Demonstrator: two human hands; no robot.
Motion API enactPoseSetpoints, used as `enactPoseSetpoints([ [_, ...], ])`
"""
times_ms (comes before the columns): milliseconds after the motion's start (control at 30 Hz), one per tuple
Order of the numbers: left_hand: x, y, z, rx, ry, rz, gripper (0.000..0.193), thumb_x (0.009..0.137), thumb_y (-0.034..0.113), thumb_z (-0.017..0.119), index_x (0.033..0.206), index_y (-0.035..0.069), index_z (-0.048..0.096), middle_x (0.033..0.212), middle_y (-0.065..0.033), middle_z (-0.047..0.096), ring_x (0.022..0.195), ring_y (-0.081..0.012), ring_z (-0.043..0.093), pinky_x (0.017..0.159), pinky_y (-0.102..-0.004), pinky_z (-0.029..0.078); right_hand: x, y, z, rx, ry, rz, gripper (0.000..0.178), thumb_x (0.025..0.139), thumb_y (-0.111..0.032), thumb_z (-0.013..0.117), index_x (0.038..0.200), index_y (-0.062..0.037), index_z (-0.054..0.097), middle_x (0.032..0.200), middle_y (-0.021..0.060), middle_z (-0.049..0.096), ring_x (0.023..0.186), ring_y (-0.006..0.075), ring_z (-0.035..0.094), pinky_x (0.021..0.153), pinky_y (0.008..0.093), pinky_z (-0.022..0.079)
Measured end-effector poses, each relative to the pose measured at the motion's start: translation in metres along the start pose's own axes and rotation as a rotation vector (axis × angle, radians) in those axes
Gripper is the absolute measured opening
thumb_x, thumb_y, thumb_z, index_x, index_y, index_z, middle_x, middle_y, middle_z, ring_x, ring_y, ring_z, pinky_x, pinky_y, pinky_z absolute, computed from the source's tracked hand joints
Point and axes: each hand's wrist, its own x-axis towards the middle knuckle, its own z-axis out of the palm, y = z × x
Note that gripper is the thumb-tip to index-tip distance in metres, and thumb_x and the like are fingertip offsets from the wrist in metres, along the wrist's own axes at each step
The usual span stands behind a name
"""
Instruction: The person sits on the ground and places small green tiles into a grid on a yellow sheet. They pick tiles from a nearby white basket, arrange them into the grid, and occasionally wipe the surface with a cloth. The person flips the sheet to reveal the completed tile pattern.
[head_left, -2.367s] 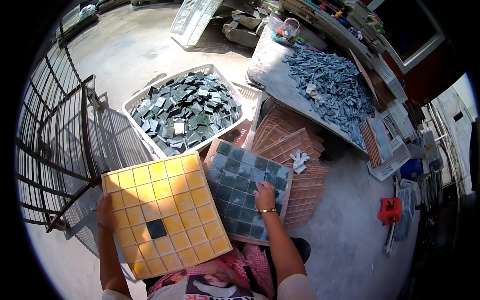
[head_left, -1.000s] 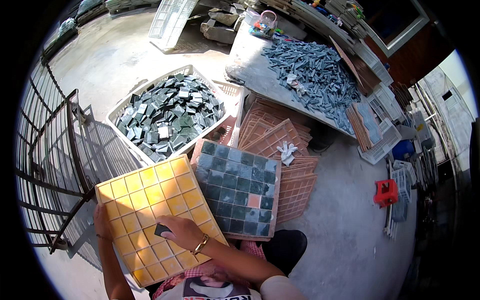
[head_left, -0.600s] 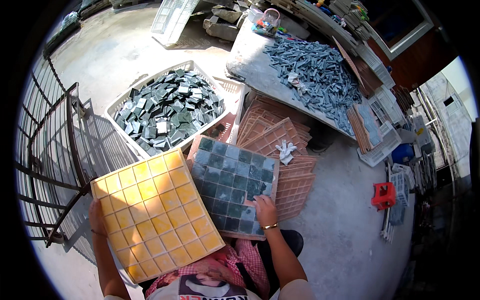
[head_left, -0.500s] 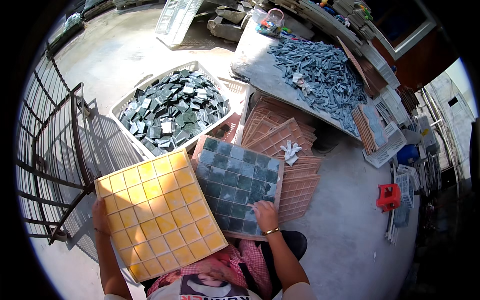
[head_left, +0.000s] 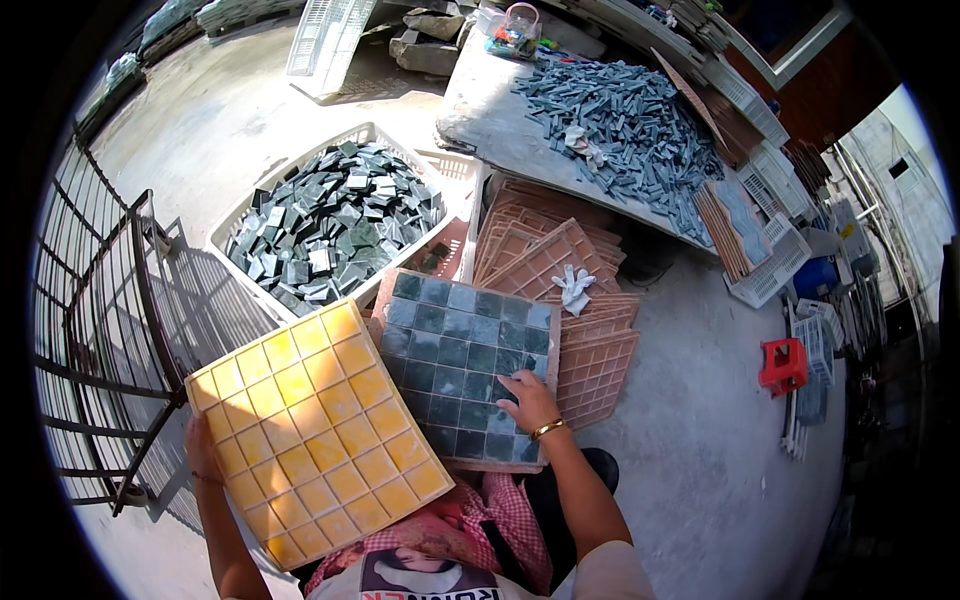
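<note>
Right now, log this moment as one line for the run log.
left hand: holds yellow grid tray tilted | right hand: on dark green tile sheet | behind: white crate of loose tiles

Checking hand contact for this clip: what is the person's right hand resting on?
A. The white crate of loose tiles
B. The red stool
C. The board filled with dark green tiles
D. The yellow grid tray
C: the right hand lies flat on the board of dark green tiles, near its lower right corner, while the left hand grips the edge of the yellow grid tray.
</note>
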Motion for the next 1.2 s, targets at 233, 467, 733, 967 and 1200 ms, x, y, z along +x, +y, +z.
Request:
enactPoseSetpoints([
  [233, -0.001, -0.001, 0.000, -0.011, -0.032, 0.011, 0.044, 0.090, 0.038, 0.043, 0.113, 0.001, 0.048, 0.099, -0.0082, 0.058, 0.085, -0.0156, 0.058, 0.071, -0.0277, 0.049, -0.005, 0.019, 0.017, -0.158, 0.431, 0.055, 0.069, 0.081, -0.039, 0.055, 0.134, -0.0040, 0.028, 0.141, 0.0185, 0.022, 0.130, 0.0337, 0.021, 0.103, 0.0440, 0.022],
  [467, 0.002, 0.006, 0.005, 0.078, 0.065, -0.029, 0.047, 0.090, 0.041, 0.040, 0.111, 0.001, 0.049, 0.099, -0.0090, 0.058, 0.084, -0.0155, 0.058, 0.070, -0.0273, 0.048, -0.005, 0.021, 0.027, -0.336, 0.035, 0.106, 0.086, 0.078, -0.057, 0.047, 0.135, 0.0012, 0.020, 0.143, 0.0188, 0.015, 0.133, 0.0315, 0.012, 0.106, 0.0465, 0.010],
  [733, -0.001, 0.002, 0.006, -0.063, -0.058, 0.032, 0.048, 0.090, 0.043, 0.040, 0.110, 0.001, 0.051, 0.097, -0.0083, 0.059, 0.082, -0.0157, 0.059, 0.069, -0.0284, 0.050, 0.027, 0.026, 0.026, -0.279, 0.209, 0.138, 0.085, 0.079, -0.053, 0.051, 0.136, 0.0005, 0.018, 0.143, 0.0195, 0.014, 0.132, 0.0310, 0.014, 0.107, 0.0433, 0.011],
  [967, -0.009, 0.002, -0.004, -0.042, 0.072, 0.009, 0.046, 0.090, 0.042, 0.041, 0.106, 0.001, 0.054, 0.095, -0.0068, 0.059, 0.081, -0.0134, 0.057, 0.067, -0.0267, 0.048, 0.018, 0.002, 0.025, -0.301, 0.034, 0.256, 0.088, 0.079, -0.056, 0.048, 0.137, 0.0012, 0.015, 0.143, 0.0191, 0.012, 0.134, 0.0298, 0.010, 0.107, 0.0453, 0.007],
  [1200, -0.008, -0.008, -0.020, 0.087, 0.051, 0.004, 0.047, 0.089, 0.043, 0.043, 0.105, 0.000, 0.054, 0.094, -0.0060, 0.060, 0.080, -0.0130, 0.057, 0.067, -0.0262, 0.047, 0.119, -0.060, 0.011, -0.241, 0.186, -0.037, 0.089, 0.078, -0.059, 0.046, 0.137, 0.0003, 0.016, 0.144, 0.0158, 0.012, 0.134, 0.0274, 0.009, 0.107, 0.0459, 0.008],
])
